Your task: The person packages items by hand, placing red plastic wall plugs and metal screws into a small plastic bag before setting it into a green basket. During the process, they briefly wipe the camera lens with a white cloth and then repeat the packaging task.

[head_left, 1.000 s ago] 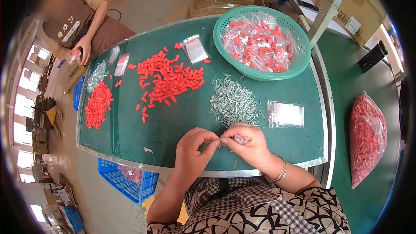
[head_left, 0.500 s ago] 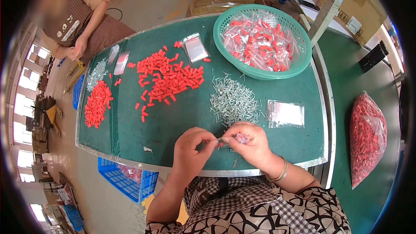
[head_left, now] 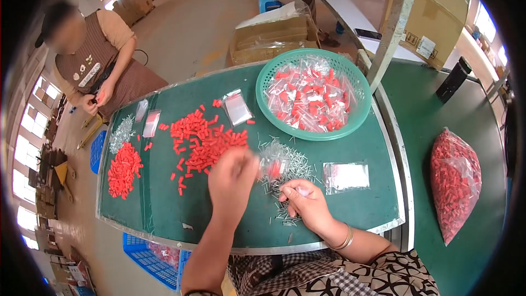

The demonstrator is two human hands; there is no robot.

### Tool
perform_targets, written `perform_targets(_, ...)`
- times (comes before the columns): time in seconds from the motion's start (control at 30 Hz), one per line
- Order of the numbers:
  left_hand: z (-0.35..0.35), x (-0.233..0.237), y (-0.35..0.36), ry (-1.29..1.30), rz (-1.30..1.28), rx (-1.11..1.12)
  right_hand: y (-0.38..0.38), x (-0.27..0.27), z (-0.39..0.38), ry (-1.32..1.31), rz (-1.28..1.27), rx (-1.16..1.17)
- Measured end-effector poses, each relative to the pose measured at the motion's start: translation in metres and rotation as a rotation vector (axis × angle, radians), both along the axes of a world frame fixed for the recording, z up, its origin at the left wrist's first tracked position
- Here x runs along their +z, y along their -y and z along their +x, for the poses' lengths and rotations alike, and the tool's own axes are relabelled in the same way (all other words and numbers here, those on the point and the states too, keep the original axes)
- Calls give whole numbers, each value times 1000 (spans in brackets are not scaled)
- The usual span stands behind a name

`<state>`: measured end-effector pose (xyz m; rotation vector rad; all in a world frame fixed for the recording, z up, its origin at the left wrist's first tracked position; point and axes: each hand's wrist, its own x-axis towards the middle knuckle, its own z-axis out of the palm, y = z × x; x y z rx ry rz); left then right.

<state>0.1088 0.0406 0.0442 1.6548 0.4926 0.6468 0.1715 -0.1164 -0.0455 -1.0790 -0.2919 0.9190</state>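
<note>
My left hand [head_left: 233, 178], blurred by motion, is raised over the near edge of the red cap pile [head_left: 200, 140]. Beside its fingertips hangs a small clear bag with red pieces [head_left: 274, 169], blurred, above the screw pile [head_left: 296, 164]; whether the fingers touch it is unclear. My right hand [head_left: 308, 204] is closed at the near side of the screws, with a bit of clear plastic between thumb and fingers. A stack of clear bags [head_left: 346, 177] lies to its right. Beyond the screws, the green basket [head_left: 359, 104] holds filled bags.
Another bag stack [head_left: 236, 108] lies behind the red pile. A co-worker [head_left: 93, 66] stands at the far left by smaller piles of red caps [head_left: 125, 170] and screws [head_left: 121, 134]. A large bag of red caps [head_left: 455, 183] rests on the right table. A metal post [head_left: 395, 27] rises behind the basket.
My hands were together and have moved apart, the left one up and forward. The small bag with red pieces is now in the air over the screws. The view has tilted upward.
</note>
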Motion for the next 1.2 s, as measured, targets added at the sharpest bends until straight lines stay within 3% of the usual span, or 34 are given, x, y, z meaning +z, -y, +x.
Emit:
perform_targets(0.13, 70, 12, -1, 283, -192, 17, 0, -15, 7, -84, 121, 39)
perform_targets(0.23, 51, -17, 0, 176, -37, 42, -4, -10, 11, -324, 297, 27)
perform_targets(0.33, 1, -36, 14, -243, -11, 69, -4, -6, 15, -494, 474, 79)
perform_targets(0.4, -20, -59, 30, -188, -27, -46, -5, -5, 15, -520, 539, 97)
perform_targets(0.57, -31, -72, 52, -243, -65, -222, -5, -11, 7, -454, 436, 140)
perform_targets(0.67, -34, -78, 48, -267, -71, -169, -6, -11, 5, -410, 412, 147)
perform_targets(0.97, -49, -84, 43, -67, -555, -95, -7, -12, -3, -402, 336, 148)
perform_targets(1.2, -49, -88, 53, 86, -683, -48, -6, -20, 5, -682, 370, 227)
